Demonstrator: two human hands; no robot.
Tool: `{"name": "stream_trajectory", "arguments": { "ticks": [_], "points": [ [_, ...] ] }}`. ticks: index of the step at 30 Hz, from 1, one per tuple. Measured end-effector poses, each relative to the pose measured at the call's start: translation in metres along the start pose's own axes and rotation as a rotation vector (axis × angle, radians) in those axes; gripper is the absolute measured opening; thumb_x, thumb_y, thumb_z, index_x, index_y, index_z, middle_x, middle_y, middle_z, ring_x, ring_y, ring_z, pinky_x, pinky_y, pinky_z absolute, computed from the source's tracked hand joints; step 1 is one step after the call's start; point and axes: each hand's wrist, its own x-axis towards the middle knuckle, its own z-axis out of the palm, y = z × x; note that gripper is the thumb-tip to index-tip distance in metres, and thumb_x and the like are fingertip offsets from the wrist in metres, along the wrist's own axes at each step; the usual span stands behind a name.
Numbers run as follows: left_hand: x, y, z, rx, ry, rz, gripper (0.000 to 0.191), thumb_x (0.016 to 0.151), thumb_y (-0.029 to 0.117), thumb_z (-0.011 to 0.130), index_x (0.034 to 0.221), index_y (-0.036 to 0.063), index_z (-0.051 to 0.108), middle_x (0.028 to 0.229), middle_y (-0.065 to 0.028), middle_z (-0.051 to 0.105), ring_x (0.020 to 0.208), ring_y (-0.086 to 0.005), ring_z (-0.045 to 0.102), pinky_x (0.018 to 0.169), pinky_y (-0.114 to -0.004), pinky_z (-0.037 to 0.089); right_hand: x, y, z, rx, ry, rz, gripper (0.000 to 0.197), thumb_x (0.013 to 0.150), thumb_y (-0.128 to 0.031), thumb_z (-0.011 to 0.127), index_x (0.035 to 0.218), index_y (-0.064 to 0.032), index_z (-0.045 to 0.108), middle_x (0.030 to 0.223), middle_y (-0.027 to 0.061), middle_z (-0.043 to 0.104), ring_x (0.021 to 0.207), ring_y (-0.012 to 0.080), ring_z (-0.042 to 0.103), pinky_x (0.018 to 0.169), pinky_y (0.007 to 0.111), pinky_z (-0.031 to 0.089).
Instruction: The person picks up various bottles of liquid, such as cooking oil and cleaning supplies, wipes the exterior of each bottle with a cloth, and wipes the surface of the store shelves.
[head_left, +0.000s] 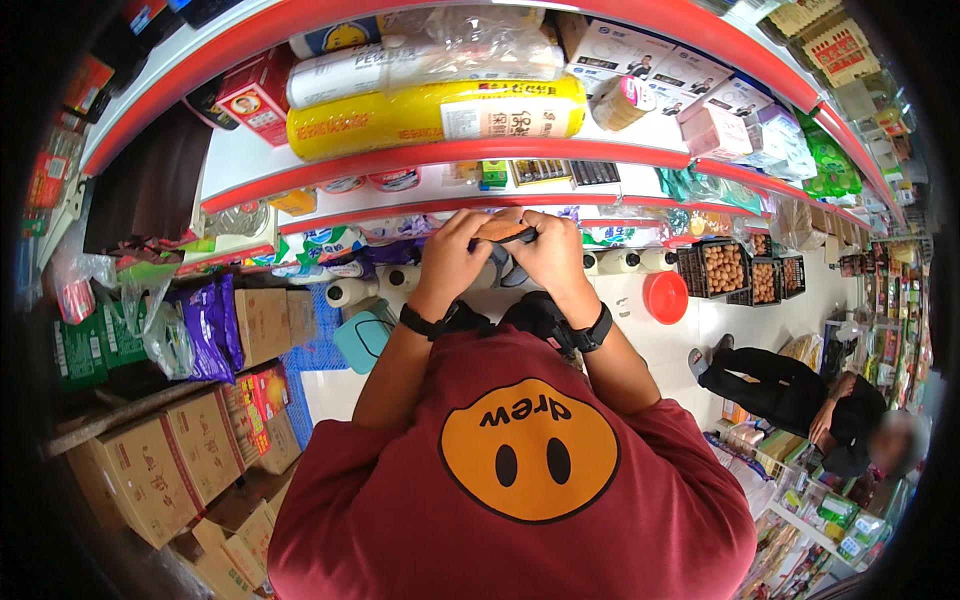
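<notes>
Both my hands are raised in front of my chest, at the edge of the store shelves. Between them is a small orange-brown object with a black edge (501, 229); its exact kind cannot be told. My left hand (459, 251) grips its left end with bent fingers. At its right end, my right hand (551, 247) holds the black part. Behind the hands run the red-edged lower shelves (442, 201), with packaged goods on them. A large yellow roll of cling film (435, 120) lies on the shelf above, beside a white roll (337, 79).
On the floor stand a red plastic basin (665, 298), black crates of eggs (696, 268) and a teal container (364, 341). Cardboard boxes (154, 480) are stacked at the left. A person in dark clothes (787, 394) is at the right, beside stocked shelves.
</notes>
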Motion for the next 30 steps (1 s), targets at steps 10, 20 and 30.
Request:
{"name": "stream_trajectory", "arguments": {
  "ticks": [10, 20, 30],
  "points": [
    [0.012, 0.01, 0.01, 0.097, 0.109, 0.045, 0.028, 0.081, 0.003, 0.064, 0.108, 0.0052, 0.065, 0.098, -0.0131, 0.066, 0.092, -0.0375, 0.065, 0.075, -0.045, 0.054, 0.005, 0.03, -0.037, -0.012, 0.067, 0.029, 0.032, 0.071, -0.022, 0.088, 0.082, -0.0021, 0.066, 0.071, 0.0185, 0.065, 0.067, 0.0365, 0.066, 0.061, 0.044, 0.051],
    [0.047, 0.061, 0.004, 0.175, -0.125, 0.161, 0.037, 0.077, -0.003, 0.067, 0.112, 0.0064, 0.062, 0.103, -0.0128, 0.065, 0.099, -0.0376, 0.063, 0.079, -0.046, 0.054, -0.017, 0.089, -0.051, 0.129, 0.332, 0.217, 0.009, 0.094, -0.002, 0.057, 0.101, -0.0021, 0.052, 0.067, 0.0134, 0.063, 0.056, 0.0242, 0.067, 0.053, 0.034, 0.051],
    [0.088, 0.114, 0.054, -0.254, -0.185, 0.062, 0.036, 0.091, -0.001, 0.053, 0.127, -0.0012, 0.056, 0.125, -0.0228, 0.065, 0.117, -0.041, 0.062, 0.096, -0.045, 0.051, -0.003, 0.093, -0.027, 1.585, 0.134, 0.772, 0.055, 0.105, -0.056, 0.041, 0.14, -0.0144, 0.046, 0.126, 0.0047, 0.062, 0.108, 0.0216, 0.065, 0.088, 0.039, 0.056]
  ]
}}
